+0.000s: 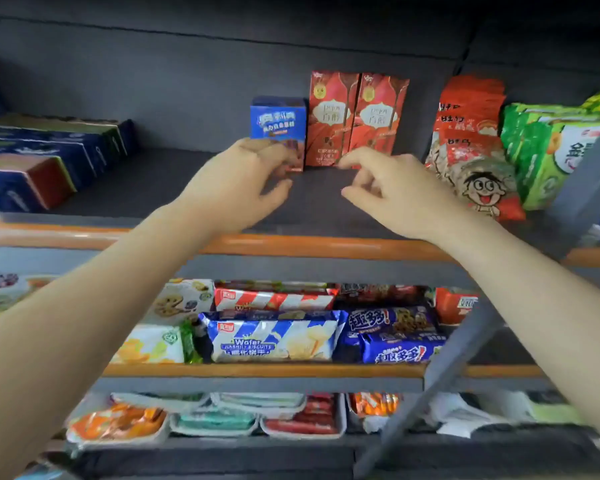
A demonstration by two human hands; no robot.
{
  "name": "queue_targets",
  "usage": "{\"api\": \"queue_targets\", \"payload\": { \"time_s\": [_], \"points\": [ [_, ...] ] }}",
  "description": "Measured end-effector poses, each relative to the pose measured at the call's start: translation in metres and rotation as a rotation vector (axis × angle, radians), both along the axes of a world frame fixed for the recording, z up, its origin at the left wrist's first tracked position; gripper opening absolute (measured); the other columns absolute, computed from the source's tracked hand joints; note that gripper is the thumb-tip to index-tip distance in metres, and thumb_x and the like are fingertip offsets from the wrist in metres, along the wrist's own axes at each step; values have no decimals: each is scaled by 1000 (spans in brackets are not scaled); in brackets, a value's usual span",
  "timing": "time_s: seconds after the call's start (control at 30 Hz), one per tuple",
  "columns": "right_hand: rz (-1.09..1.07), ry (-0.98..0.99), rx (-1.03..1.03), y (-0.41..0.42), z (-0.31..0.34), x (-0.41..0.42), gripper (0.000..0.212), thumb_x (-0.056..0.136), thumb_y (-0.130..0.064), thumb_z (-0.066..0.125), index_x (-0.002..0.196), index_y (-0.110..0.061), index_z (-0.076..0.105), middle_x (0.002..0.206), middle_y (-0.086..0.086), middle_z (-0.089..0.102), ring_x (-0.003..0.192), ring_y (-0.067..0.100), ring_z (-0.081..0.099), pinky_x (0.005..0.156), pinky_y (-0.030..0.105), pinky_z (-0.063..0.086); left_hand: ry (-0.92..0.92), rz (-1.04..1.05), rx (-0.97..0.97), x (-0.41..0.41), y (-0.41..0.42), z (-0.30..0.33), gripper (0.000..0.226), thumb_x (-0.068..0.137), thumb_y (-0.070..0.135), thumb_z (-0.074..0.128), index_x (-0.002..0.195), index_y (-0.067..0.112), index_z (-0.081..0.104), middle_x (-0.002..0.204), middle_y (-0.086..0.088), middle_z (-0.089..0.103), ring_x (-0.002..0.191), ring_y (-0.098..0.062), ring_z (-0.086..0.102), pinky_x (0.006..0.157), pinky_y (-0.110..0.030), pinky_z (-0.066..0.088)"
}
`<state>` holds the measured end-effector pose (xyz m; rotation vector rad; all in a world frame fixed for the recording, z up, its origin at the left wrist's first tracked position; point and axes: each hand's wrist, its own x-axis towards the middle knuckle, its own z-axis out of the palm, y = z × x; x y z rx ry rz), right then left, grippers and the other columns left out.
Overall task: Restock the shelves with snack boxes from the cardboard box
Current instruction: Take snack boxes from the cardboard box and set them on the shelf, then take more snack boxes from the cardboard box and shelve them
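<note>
A small blue snack box (278,123) stands upright at the back of the upper shelf (319,202). Two tall red snack boxes (357,116) stand side by side right next to it. My left hand (243,183) reaches over the shelf; its loosely curled fingertips lie against the lower front of the blue box, with the thumb apart below. My right hand (390,188) hovers in front of the red boxes, its index fingertip at their bottom edge, the other fingers loosely bent and holding nothing. The cardboard box is out of view.
Blue and dark flat boxes (45,157) lie at the shelf's left. Red snack bags (471,143) and green packs (548,150) fill the right. An orange rail (326,245) edges the shelf. Lower shelves hold wafer packs (274,337) and trays. A grey slanted post (465,348) crosses at the right.
</note>
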<state>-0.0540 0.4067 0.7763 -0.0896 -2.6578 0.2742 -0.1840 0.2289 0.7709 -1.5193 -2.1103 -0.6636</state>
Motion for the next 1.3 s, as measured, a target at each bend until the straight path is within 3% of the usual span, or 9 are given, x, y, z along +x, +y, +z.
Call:
{"api": "queue_targets", "payload": {
  "time_s": [0.1, 0.23, 0.37, 0.53, 0.77, 0.9, 1.07, 1.2, 1.3],
  "points": [
    [76, 16, -61, -43, -26, 45, 19, 88, -30, 55, 103, -21, 61, 75, -12, 61, 62, -1, 52, 64, 30, 43, 32, -93, -47, 37, -47, -31, 33, 84, 23, 45, 106, 6, 62, 85, -9, 62, 85, -31, 58, 74, -45, 51],
    [179, -135, -107, -85, -85, 80, 22, 87, -31, 49, 98, -19, 64, 83, -4, 70, 73, 18, 62, 63, 34, 49, -88, -192, -179, 83, -94, -94, 33, 85, 23, 41, 98, 4, 65, 79, -9, 64, 71, -29, 62, 55, -41, 53],
    [179, -402, -179, -100, -175, 95, 16, 92, -28, 52, 101, -19, 61, 86, -5, 64, 79, 19, 60, 59, 31, 43, -392, -90, -411, 102, -122, -184, 26, 91, 19, 49, 114, 13, 60, 101, -6, 64, 86, -28, 62, 70, -39, 51],
    [20, -937, -230, -113, -325, 120, 22, 92, -37, 48, 105, -21, 54, 98, 0, 63, 89, 25, 60, 72, 36, 50, -748, 186, -627, 132, -152, -328, 31, 92, 20, 43, 122, 19, 53, 113, -2, 63, 97, -26, 60, 81, -32, 47],
    [-344, -1184, -504, -134, -568, 171, 29, 95, -20, 42, 124, -18, 43, 109, 6, 58, 91, 22, 59, 50, 13, 35, -1123, 396, -732, 179, -174, -549, 36, 91, 17, 44, 126, 21, 49, 111, -4, 63, 97, -25, 58, 78, -24, 39],
    [-553, -1199, -576, -151, -707, 199, 36, 92, -23, 47, 124, -10, 38, 128, 13, 52, 115, 28, 53, 88, 31, 42, -1254, 471, -695, 196, -179, -666, 41, 88, 12, 45, 128, 21, 46, 107, -5, 63, 92, -28, 59, 75, -27, 42],
    [-752, -950, -658, -164, -807, 194, 67, 83, -35, 63, 133, -3, 33, 132, 19, 46, 120, 34, 45, 95, 41, 40, -1277, 478, -692, 214, -193, -765, 35, 87, 11, 47, 121, 16, 52, 88, 6, 53, 74, -16, 51, 69, -22, 40],
    [-798, -902, -611, -165, -850, 185, 105, 69, -48, 75, 143, -6, 14, 140, 16, 38, 127, 33, 38, 95, 45, 41, -1301, 479, -684, 221, -202, -807, 32, 88, 12, 48, 119, 18, 55, 75, 19, 49, 63, 6, 48, 54, -2, 35],
    [-890, -856, -854, -164, -867, 180, 102, 63, -42, 81, 139, -7, 22, 136, 12, 44, 124, 31, 45, 96, 50, 44, -1344, 506, -654, 224, -202, -822, 28, 90, 13, 47, 116, 19, 57, 74, 25, 49, 66, 11, 47, 57, 3, 35]
  ]
}}
